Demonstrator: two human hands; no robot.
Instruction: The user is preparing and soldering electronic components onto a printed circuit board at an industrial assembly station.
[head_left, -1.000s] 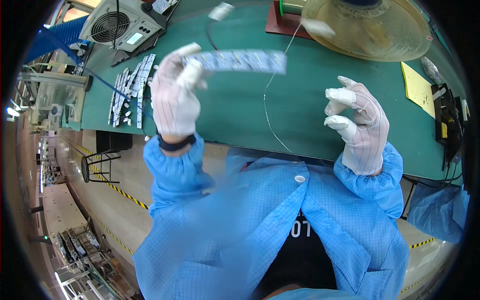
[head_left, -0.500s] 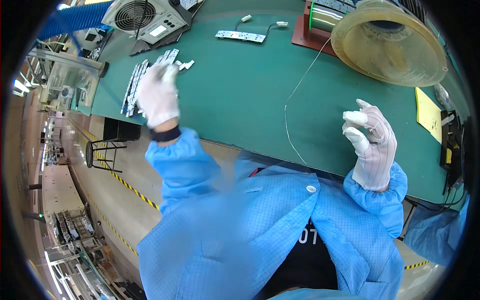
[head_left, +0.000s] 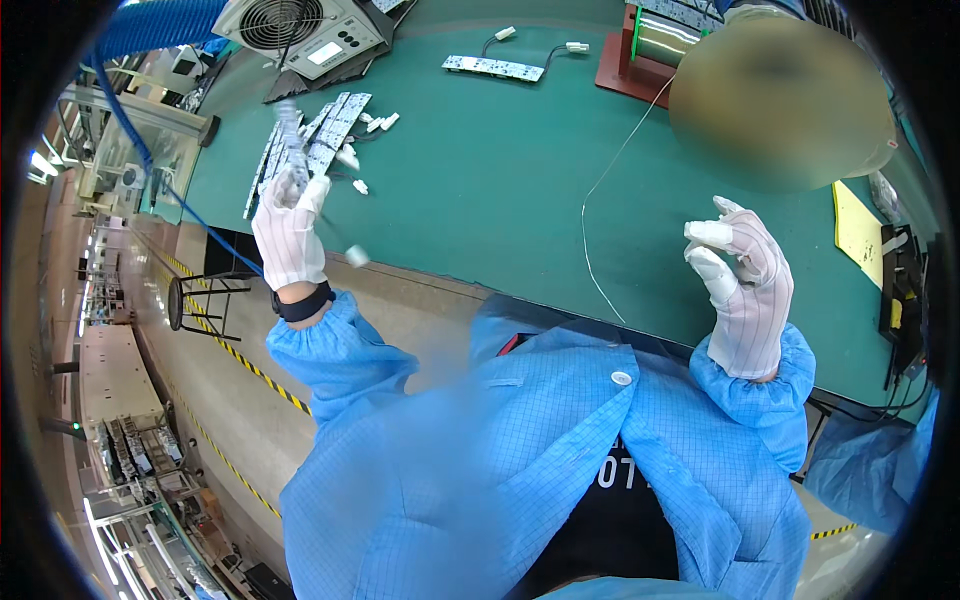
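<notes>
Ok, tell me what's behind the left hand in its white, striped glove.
Beyond the left hand, narrow white circuit-board strips lie overlapping on the green tabletop. The hand and a blurred strip in its grasp hide whatever is directly behind.

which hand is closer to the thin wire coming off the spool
Right: the right hand is to the right of the thin wire, not touching it; the left hand is farther off on its left, by the strip boards.
</notes>
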